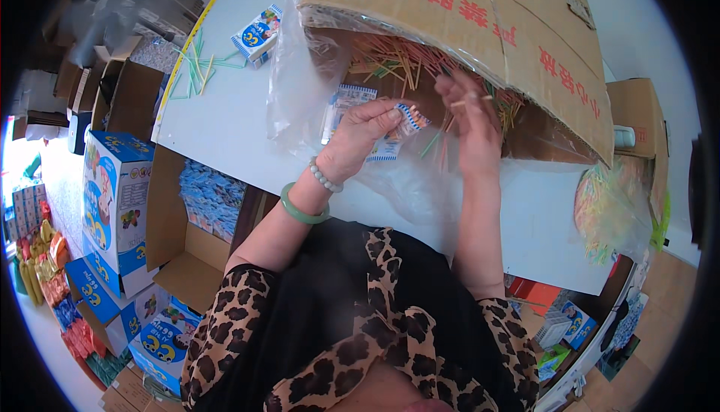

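My left hand (366,128) pinches a small packet (409,119) with blue-striped edges. Pinkish-orange stick ends show at its open end. Just right of it, in front of the carton's mouth, is my right hand (472,116), partly smeared by motion, with a thin pale stick (472,101) across its fingers. Many thin coloured sticks (409,59) lie inside the large cardboard carton (465,7), which rests on its side, lined with clear plastic. More striped packets (352,97) lie on the table beneath and beside my left hand.
On the white table (217,104) stand a small blue-and-white box (259,33) and loose green sticks (199,67). A clear bag of coloured sticks (607,206) sits at the right. An open carton of blue packets (210,194) and blue printed boxes (116,194) stand at the left.
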### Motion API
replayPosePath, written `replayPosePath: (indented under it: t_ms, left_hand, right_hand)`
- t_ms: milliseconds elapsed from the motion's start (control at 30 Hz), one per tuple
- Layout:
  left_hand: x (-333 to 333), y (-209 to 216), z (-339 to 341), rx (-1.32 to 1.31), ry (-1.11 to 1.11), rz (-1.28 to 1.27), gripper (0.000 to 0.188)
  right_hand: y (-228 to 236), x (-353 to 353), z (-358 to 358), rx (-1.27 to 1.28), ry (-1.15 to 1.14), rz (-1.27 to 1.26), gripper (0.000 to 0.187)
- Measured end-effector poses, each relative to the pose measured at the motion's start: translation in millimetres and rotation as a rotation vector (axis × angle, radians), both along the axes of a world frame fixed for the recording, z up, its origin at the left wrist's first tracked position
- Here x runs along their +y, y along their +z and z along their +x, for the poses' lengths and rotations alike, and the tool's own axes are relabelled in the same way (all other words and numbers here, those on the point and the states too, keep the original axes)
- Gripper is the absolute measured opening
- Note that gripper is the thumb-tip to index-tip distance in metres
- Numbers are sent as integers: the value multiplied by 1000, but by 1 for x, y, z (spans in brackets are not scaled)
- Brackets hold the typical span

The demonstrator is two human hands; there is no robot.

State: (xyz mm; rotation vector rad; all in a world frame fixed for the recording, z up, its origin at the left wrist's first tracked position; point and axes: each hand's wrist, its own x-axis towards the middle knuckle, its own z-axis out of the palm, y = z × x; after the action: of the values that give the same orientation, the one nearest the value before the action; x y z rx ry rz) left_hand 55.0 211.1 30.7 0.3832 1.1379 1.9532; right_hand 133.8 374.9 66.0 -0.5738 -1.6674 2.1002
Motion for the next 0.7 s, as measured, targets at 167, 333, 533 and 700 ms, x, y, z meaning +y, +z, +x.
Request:
replayPosePath:
  t_ms: [167, 333, 533, 700]
  left_hand:
    - [-4, -3, -3, 39, -13, 80, 29]
    - [-9, 7, -1, 112, -36, 111, 27]
    - [-29, 5, -3, 452, -41, -208, 27]
    - [-41, -1, 3, 198, -11, -191, 31]
  right_hand:
    - [-2, -6, 8, -449, -93, 761, 45]
    - [-12, -38, 9, -153, 240, -12, 20]
    - [-10, -40, 10, -152, 172, 176, 17]
    - [-22, -37, 19, -207, 288, 240, 20]
